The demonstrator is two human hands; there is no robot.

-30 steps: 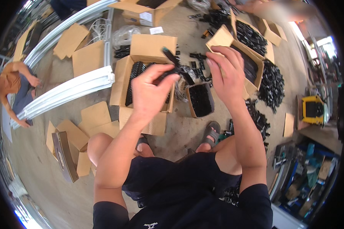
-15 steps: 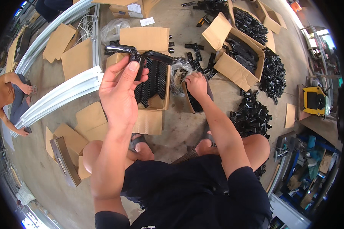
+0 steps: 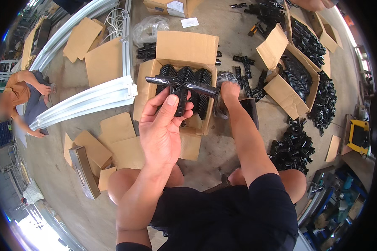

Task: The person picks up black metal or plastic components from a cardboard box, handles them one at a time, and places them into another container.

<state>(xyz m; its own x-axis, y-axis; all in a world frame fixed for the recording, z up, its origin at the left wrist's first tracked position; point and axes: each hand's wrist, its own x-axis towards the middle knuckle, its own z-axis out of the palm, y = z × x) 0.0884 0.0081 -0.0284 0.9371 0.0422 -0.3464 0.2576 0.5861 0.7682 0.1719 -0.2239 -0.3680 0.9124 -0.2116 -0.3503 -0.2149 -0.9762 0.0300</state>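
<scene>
My left hand (image 3: 163, 125) pinches a glossy black T-shaped pipe fitting (image 3: 182, 100) upright between thumb and fingers. The fitting's two arms spread left and right above the hand, and it looks like two halves set together. Behind it stands an open cardboard box (image 3: 144, 96) with rows of black angled fittings (image 3: 203, 77). My right hand (image 3: 230, 93) is closed at a clear plastic bag (image 3: 220, 108), just right of that box; its fingertips are hidden. Beside my right wrist stands a small open box (image 3: 252, 112) with a dark inside.
Loose black fittings (image 3: 293, 144) lie heaped at right. Farther back is another open carton (image 3: 289, 97) of fittings. White metal profiles (image 3: 88, 102) stretch across the left, where another person (image 3: 27, 98) sits. Flattened cardboard (image 3: 119, 129) lies near my left knee.
My right hand has come out of the small box and over to the plastic bag. The fitting in my left hand has turned, its stem now facing me. The whole view has shifted.
</scene>
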